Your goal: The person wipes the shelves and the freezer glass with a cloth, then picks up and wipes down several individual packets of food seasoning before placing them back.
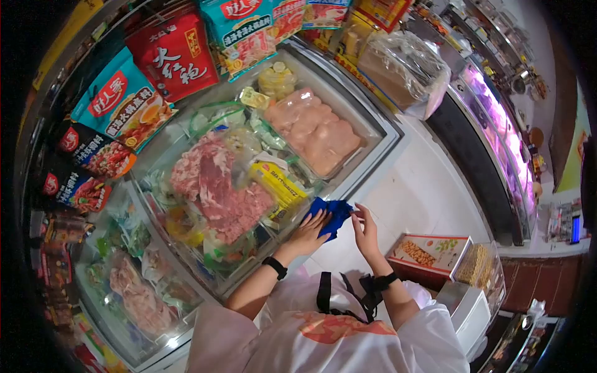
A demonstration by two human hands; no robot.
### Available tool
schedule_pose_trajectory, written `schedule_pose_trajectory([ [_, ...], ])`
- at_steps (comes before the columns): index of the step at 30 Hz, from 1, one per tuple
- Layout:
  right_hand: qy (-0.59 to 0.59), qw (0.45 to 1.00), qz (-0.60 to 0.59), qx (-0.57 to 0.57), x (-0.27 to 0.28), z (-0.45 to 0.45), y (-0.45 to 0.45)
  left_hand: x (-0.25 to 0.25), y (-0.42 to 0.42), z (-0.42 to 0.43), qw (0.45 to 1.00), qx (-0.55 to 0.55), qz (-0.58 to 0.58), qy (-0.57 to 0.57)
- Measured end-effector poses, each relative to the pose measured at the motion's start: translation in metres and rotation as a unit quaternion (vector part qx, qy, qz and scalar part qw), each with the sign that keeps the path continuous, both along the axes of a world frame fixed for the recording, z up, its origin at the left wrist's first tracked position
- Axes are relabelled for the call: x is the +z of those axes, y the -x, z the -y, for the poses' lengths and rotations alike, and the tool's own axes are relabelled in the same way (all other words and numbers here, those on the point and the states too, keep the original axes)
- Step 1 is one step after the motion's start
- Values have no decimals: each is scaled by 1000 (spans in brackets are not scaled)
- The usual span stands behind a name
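Note:
A crumpled dark blue cloth (336, 216) is at the front edge of a glass-topped chest freezer. My left hand (309, 233) grips its left side, with the fingers laid over the fabric. At the cloth's right edge, my right hand (365, 230) pinches the fabric between its fingertips. Beneath the glass, close to my left hand, lie a yellow packet (278, 186), a large piece of raw red meat (208, 171) and minced meat (249, 208). A tray of pale raw meat (314, 127) sits farther back.
Several sauce and seasoning pouches (174, 56) stand along the freezer's far edge. A cardboard box under clear plastic (398, 68) is beyond its corner. On the right are a lit display case (491, 124) and a printed carton (429, 252).

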State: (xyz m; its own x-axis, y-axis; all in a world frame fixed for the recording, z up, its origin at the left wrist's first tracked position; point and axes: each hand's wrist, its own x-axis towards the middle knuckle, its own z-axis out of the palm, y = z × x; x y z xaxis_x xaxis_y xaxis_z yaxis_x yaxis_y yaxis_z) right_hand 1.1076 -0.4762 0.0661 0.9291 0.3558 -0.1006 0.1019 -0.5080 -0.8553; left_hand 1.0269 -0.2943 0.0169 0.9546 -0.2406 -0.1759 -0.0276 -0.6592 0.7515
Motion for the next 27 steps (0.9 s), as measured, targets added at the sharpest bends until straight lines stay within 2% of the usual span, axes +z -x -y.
schedule_pose_trajectory([
  [1,0,998,64,21,-2,-14,-8,1,5,-4,1000,7,-2,1],
  [3,37,984,151,80,-3,-37,-19,6,17,-15,985,46,-68,152],
  [5,-3,986,43,158,12,-64,-23,3,35,-33,948,129,-169,235],
  [6,-2,978,-57,202,26,-75,-26,7,47,-42,927,180,-201,260],
  [7,-16,960,-87,267,14,-81,-32,-8,61,-48,853,215,-281,383],
  [9,-87,878,-324,341,-2,-95,-43,58,74,-64,739,327,-336,485],
  [10,-137,789,-451,394,10,-106,-51,57,79,-70,738,335,-332,482],
  [12,-135,768,-461,423,27,-125,-55,54,91,-71,587,399,-266,652],
  [13,-129,751,-470,445,30,-133,-59,60,89,-72,587,407,-257,651],
  [15,-104,739,-513,423,37,-140,-71,96,83,-61,561,495,-134,650],
  [16,-153,678,-575,432,56,-144,-81,128,70,-50,591,531,-83,601],
  [17,-200,609,-632,435,67,-144,-92,128,62,-39,585,539,-78,601],
  [19,-197,596,-636,449,66,-138,-122,121,42,-25,538,548,43,639],
  [20,-170,597,-663,420,78,-133,-138,109,29,-20,507,546,64,664],
  [21,-141,597,-689,387,83,-126,-152,101,16,-15,507,550,73,659],
  [22,-270,490,-719,413,30,-121,-157,100,0,-10,498,522,97,686],
  [23,-268,483,-723,414,78,-122,-173,103,-13,-2,487,496,115,710],
  [25,-42,650,-605,458,161,-115,-211,112,-59,9,560,573,87,592],
  [26,-66,610,-644,456,133,-107,-221,129,-84,13,620,618,81,477],
  [27,-78,605,-649,455,99,-102,-228,132,-105,14,680,596,100,414],
])
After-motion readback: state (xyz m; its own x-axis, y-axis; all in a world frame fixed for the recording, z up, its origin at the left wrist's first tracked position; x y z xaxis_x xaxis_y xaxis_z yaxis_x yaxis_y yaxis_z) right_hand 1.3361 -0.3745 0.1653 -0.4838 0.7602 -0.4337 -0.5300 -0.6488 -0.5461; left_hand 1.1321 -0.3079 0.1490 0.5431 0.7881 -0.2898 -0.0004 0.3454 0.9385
